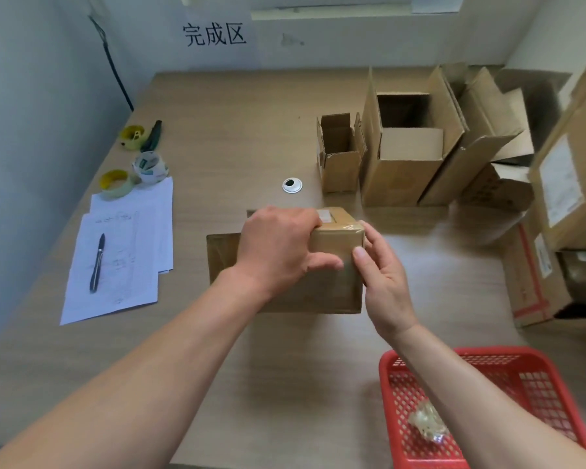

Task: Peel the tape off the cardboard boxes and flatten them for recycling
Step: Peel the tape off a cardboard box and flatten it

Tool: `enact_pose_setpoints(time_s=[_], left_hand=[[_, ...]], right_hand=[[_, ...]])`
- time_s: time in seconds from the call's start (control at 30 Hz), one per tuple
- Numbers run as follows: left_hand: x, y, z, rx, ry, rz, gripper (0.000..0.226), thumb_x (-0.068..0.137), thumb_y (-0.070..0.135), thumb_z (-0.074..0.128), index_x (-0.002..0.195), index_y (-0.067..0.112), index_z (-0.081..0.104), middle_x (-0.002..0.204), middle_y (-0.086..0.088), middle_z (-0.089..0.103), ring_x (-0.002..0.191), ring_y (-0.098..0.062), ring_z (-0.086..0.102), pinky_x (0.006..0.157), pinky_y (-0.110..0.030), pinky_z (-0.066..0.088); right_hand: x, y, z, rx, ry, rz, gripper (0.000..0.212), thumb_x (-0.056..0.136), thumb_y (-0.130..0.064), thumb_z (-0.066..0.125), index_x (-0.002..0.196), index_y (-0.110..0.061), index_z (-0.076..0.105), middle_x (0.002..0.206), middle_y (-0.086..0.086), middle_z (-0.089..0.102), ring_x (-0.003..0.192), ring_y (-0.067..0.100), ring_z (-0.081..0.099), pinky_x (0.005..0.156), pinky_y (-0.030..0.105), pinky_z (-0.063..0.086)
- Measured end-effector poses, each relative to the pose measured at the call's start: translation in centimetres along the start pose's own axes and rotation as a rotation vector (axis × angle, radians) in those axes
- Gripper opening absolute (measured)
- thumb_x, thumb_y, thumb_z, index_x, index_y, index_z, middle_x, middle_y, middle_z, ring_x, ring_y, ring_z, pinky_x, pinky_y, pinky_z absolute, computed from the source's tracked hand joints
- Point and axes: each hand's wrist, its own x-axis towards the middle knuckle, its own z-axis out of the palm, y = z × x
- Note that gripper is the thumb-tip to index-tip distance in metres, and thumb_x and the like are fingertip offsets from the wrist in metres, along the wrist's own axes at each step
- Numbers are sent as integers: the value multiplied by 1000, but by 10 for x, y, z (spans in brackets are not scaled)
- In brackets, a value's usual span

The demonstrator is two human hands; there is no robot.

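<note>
from the left edge of the tabletop (217,130) inward: papers (122,258) with a pen (98,262) on them, tape rolls (149,168) just beyond those toward the far left corner. none of that matters for my next move.

mid-table is the box (332,282) i'm working, nearer the front edge than the back, with a flat piece of cardboard (222,255) showing at its left side. my left hand (278,252) lies over the top of the box, fingers curled over the far top edge and thumb along the near face, so it grips the box and pins it. my right hand (383,275) is at the box's right side, thumb pressed on the near face close to the right corner, fingers behind the side wall where i can't see them; i judge it pinches at the tape (351,228), though whether it has an end free i cannot tell.

the shiny tape runs over the top right edge and down the near face, so its long axis goes top to bottom, right beside my right thumb. the right hand is the nearer one; the pull, i judge, should run along that strip while the left holds firm.

right of that: open boxes (406,154) stand toward the far right corner, and a red basket (487,353) sits at the front right edge with a tape wad (427,423) in it.
</note>
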Motion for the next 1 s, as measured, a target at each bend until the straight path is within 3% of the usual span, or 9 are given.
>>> enact_pose_setpoints(time_s=[0.07, 0.13, 0.2, 0.3, 0.4, 0.53, 0.7, 0.87, 1.0], left_hand=[[-17, -8, 16, -19, -28, 45, 60, 59, 74, 73, 77, 18, 64, 79, -2, 68, 70, -28, 62, 66, -33, 41], [-41, -16, 41, -93, -199, 21, 53, 60, 60, 85, 80, 15, 64, 90, -5, 64, 83, -30, 59, 70, -36, 43], [-64, -22, 63, -192, -306, -60, 51, 62, 49, 89, 88, 12, 65, 103, -6, 60, 94, -29, 53, 76, -40, 48], [-78, -31, 81, -312, -222, -99, 56, 53, 40, 95, 90, 8, 67, 106, -9, 61, 92, -31, 53, 77, -40, 50], [-78, -37, 87, -363, -176, -86, 62, 51, 39, 96, 97, 6, 71, 109, -11, 63, 95, -32, 55, 81, -31, 40], [-82, -42, 92, -419, -139, -88, 64, 51, 38, 96, 101, 5, 73, 111, -11, 63, 97, -32, 53, 85, -32, 41], [-85, -41, 96, -436, -115, -106, 66, 51, 40, 96, 103, 6, 74, 114, -9, 63, 99, -31, 53, 86, -30, 39], [-84, -42, 97, -444, -113, -101, 67, 49, 41, 96, 102, 6, 74, 113, -8, 63, 98, -30, 53, 86, -32, 40], [-83, -42, 97, -443, -135, -102, 68, 49, 43, 96, 101, 6, 74, 112, -7, 63, 96, -31, 53, 85, -33, 41]], right_hand=[[-4, 15, 3, -78, -97, 20, 52, 89, -1, 57, 131, -31, 51, 128, -10, 66, 123, 8, 59, 99, 27, 49], [-9, 32, 3, -202, -185, 77, 66, 77, 0, 57, 131, -38, 52, 130, -15, 65, 127, 9, 57, 97, 30, 51], [-11, 46, 3, -315, -202, 117, 65, 79, 2, 63, 131, -37, 56, 129, -14, 65, 125, 6, 57, 94, 35, 55], [-13, 58, 1, -503, -157, 100, 58, 78, -3, 75, 129, -29, 62, 130, -10, 63, 121, 3, 58, 89, 38, 57], [-12, 67, -2, -703, -137, -6, 51, 73, -15, 85, 121, -22, 68, 125, -10, 62, 114, 11, 62, 85, 31, 55], [-12, 76, 2, -920, -104, -206, 45, 68, -24, 90, 109, -16, 74, 113, 2, 65, 95, 19, 66, 76, 35, 55], [-15, 73, 1, -914, -64, -332, 21, 77, -29, 80, 94, -18, 78, 88, 1, 60, 68, 20, 60, 62, 35, 53], [-6, 55, 8, -966, -121, -126, 6, 82, -18, 77, 84, -22, 73, 86, -3, 59, 76, 14, 62, 75, 38, 53], [5, 40, 17, -1153, -249, -4, 13, 91, -20, 60, 82, -29, 62, 91, -7, 51, 83, 19, 56, 77, 37, 47]])
